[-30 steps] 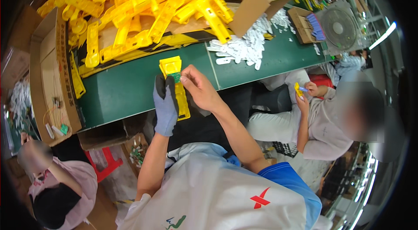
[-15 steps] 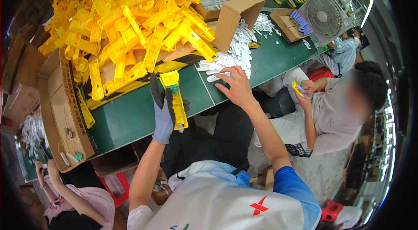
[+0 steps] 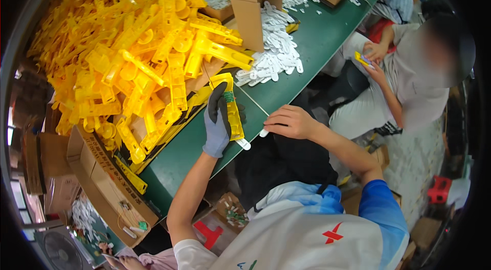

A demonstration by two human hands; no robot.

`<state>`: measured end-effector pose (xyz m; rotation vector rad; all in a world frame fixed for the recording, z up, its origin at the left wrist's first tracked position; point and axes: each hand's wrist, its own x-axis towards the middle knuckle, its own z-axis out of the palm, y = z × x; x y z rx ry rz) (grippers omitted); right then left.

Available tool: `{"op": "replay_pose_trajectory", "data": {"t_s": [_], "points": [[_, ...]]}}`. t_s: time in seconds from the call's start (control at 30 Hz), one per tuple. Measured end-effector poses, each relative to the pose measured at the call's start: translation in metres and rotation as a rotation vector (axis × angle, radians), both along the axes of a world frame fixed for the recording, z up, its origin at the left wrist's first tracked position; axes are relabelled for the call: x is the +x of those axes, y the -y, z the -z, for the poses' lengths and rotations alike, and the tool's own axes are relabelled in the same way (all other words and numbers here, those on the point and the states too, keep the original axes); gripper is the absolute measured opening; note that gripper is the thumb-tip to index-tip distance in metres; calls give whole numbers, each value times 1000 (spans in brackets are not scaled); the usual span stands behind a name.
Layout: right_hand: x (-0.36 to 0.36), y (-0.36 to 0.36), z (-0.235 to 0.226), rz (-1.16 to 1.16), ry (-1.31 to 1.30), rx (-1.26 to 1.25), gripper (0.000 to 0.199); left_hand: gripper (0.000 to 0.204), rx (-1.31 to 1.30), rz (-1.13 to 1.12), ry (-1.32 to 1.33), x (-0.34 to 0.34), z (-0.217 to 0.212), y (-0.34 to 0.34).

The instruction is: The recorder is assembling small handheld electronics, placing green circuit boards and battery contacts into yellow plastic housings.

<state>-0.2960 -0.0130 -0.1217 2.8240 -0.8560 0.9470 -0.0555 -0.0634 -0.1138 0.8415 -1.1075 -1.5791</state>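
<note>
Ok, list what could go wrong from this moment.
1. The left hand grips the yellow plastic piece out past the green table edge; a slip could drop it to the floor.
2. The right hand pinches a small white tab at its fingertips, which looks easy to fumble.
3. The heap of yellow parts may slide toward the work spot.

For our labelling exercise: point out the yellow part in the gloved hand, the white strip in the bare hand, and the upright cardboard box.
yellow part (image 3: 232,111), head view, middle of its body.
white strip (image 3: 263,132), head view, its lower end.
box (image 3: 253,12), head view, its facing side.
</note>
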Motion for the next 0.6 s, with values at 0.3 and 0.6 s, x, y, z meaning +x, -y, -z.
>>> {"op": "replay_pose_trajectory", "data": {"t_s": [0.3,0.6], "points": [[58,30,-18,199,474,584,13,31,-223,-75,232,5,9,3],[69,35,-2,161,922,1062,11,30,-161,-85,205,7,23,2]]}}
